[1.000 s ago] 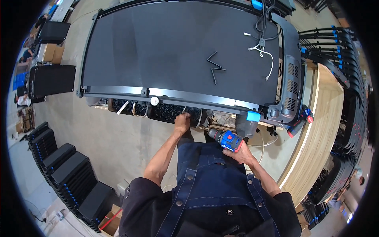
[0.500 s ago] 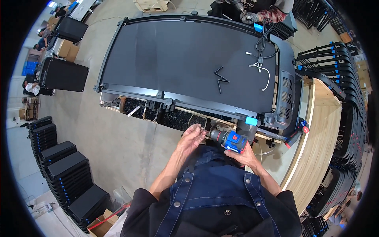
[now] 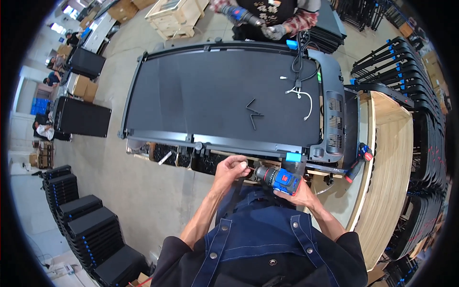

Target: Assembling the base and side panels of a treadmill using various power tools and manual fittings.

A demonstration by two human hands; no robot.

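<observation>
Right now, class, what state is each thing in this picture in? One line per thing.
Near drill: held, tip pointing left; running or not, cannot tell
Right hand: closed around the near drill
Left hand: fingers pinched by the near drill's tip; anything held, too small to tell
Black machine deck: lying flat
Two bent black rods: lying on the deck
White lead: curved, lying on the deck
Black panels at left: stacked

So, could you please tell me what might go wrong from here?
The bare left hand is close to the front of the blue-and-black power drill in the bare right hand, so a sudden spin could nip its fingers. The thin, bent black rods lie on the flat black panel, and a jolt might shift them. The thin white wire lies loose there too and might snag.
</observation>
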